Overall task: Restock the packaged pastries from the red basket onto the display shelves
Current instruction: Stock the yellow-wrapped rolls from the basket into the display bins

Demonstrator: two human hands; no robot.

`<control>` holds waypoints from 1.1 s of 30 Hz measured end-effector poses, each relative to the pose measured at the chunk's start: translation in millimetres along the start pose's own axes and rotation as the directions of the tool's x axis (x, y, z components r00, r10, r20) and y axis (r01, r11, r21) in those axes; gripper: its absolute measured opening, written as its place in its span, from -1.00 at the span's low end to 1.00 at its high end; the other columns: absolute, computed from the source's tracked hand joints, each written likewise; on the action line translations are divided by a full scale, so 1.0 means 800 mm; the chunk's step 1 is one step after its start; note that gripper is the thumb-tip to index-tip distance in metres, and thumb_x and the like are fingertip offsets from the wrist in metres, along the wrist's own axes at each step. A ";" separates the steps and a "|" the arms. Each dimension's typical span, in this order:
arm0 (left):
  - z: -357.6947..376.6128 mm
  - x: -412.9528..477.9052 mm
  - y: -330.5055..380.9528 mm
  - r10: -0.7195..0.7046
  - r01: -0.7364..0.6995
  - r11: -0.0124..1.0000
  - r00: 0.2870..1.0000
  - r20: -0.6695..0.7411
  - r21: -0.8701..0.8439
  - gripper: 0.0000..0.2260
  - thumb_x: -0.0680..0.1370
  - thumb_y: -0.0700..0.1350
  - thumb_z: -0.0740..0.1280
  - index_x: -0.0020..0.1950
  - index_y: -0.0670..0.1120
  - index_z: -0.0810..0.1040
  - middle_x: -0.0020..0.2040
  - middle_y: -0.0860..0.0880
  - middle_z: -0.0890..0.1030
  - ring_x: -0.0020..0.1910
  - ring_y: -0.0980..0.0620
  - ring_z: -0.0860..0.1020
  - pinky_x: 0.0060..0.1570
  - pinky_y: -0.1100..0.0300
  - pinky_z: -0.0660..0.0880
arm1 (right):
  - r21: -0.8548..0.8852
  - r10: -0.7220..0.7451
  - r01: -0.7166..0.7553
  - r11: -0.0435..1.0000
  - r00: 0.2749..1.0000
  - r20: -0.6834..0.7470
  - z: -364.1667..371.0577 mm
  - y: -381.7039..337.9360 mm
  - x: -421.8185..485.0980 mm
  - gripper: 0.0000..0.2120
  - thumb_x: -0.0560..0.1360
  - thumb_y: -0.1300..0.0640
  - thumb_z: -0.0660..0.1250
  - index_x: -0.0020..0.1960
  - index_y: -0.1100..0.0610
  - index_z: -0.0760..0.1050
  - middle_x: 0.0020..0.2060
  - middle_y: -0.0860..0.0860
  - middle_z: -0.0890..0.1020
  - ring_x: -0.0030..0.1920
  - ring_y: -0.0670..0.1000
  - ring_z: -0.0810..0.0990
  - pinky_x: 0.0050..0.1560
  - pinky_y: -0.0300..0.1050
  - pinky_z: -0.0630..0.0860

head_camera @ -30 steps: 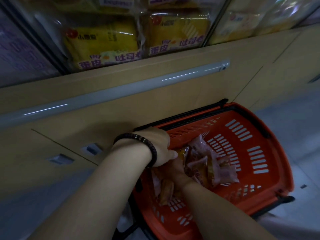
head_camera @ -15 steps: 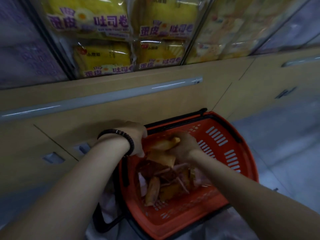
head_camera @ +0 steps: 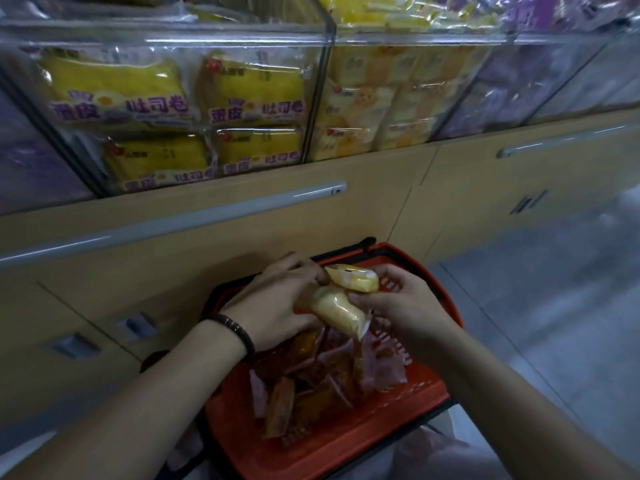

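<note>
The red basket [head_camera: 349, 441] sits low in front of me, with several packaged pastries [head_camera: 311, 379] in orange and pink wrappers lying in it. Above it I hold two yellow pastry packs together. The upper pack [head_camera: 355, 278] and the lower pack [head_camera: 341, 310] lie between my hands. My left hand [head_camera: 277, 303], a dark bead bracelet on its wrist, grips them from the left. From the right, my right hand [head_camera: 401, 306] curls its fingers round them. The clear display bins [head_camera: 322, 98] above hold yellow packaged pastries [head_camera: 239, 95].
A tan cabinet front [head_camera: 242, 233] with a long silver handle [head_camera: 207, 216] runs below the bins, close behind the basket. Purple packs [head_camera: 512, 91] fill the bins at far right and far left. Grey floor [head_camera: 554, 289] lies to the right.
Both hands have risen out of the basket with yellow packs held between them. My view has tilted up, bringing more of the display bins into sight.
</note>
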State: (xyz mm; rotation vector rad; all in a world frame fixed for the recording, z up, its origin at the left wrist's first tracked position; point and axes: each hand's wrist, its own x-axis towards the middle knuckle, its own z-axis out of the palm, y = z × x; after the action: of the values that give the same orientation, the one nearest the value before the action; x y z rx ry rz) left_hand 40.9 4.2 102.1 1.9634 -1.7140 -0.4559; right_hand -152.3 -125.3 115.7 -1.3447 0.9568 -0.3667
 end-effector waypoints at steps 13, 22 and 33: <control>-0.010 0.028 0.009 -0.380 0.381 0.884 0.923 0.057 -0.269 -0.62 0.62 0.33 0.22 0.36 0.21 0.50 0.07 0.34 0.63 0.09 0.13 0.62 0.05 0.14 0.54 | 0.427 -0.055 0.059 0.902 0.998 -0.023 -0.052 -0.044 0.021 -0.59 0.25 0.10 0.29 0.09 0.15 0.54 -0.05 0.25 0.58 -0.25 0.14 0.52 -0.28 -0.07 0.32; -0.002 0.033 0.024 -0.495 0.363 0.502 0.865 0.083 -0.785 -0.49 0.48 0.31 0.33 0.28 0.01 0.53 -0.16 -0.24 0.74 -0.26 -0.24 0.70 -0.22 -0.05 0.61 | 0.153 -0.216 0.219 0.964 0.976 -0.040 -0.050 -0.047 0.002 -0.86 0.53 0.34 0.46 -0.01 0.18 0.54 -0.08 0.26 0.71 -0.19 0.21 0.72 -0.26 -0.01 0.64; -0.014 0.027 0.037 -0.484 0.398 0.237 0.839 0.248 -0.886 -0.42 0.46 -0.08 0.54 0.43 -0.11 0.45 0.05 -0.18 0.75 -0.12 -0.16 0.73 -0.27 0.12 0.61 | 0.116 -0.233 0.238 0.964 0.971 -0.063 -0.045 -0.052 -0.009 -0.61 0.46 0.35 0.54 -0.06 0.11 0.32 -0.20 0.11 0.67 -0.15 0.21 0.74 -0.21 0.05 0.70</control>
State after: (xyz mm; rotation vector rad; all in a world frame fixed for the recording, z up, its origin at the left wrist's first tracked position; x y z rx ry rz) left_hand 26.2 -18.1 129.1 1.4406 -0.4463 -1.2175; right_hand -171.7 -153.2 159.3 -1.3443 0.8015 -0.6326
